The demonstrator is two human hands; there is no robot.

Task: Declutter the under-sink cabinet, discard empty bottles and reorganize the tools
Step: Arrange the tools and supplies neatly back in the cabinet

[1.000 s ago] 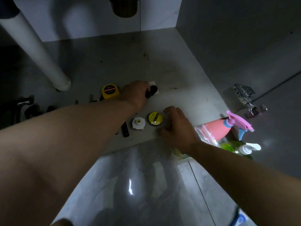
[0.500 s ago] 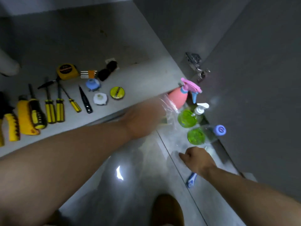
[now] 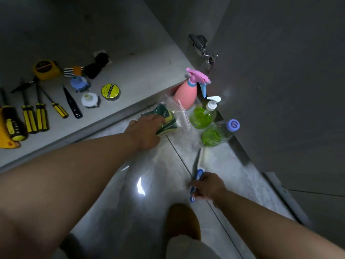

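My left hand (image 3: 144,130) rests on a clear plastic bag of green and yellow sponges (image 3: 168,118) on the floor tiles by the cabinet edge. My right hand (image 3: 206,186) grips the blue handle of a white brush (image 3: 198,165) lying on the floor. Next to the bag stand a pink spray bottle (image 3: 186,92), a pump bottle with green liquid (image 3: 203,114) and a blue-capped bottle with green liquid (image 3: 217,132). On the cabinet floor (image 3: 140,68) lie screwdrivers (image 3: 35,116), a yellow tape measure (image 3: 45,69), a roll of yellow tape (image 3: 110,91) and small fittings.
The open cabinet door (image 3: 280,81) with its hinge (image 3: 202,49) stands right of the bottles. A raised cabinet lip (image 3: 89,128) separates the tools from the glossy floor tiles (image 3: 140,212). My knee (image 3: 183,221) shows near the bottom.
My view swung from the cabinet interior down to the floor. My left hand moved from the tools to the sponge bag. My right hand dropped back and closed on the brush handle.
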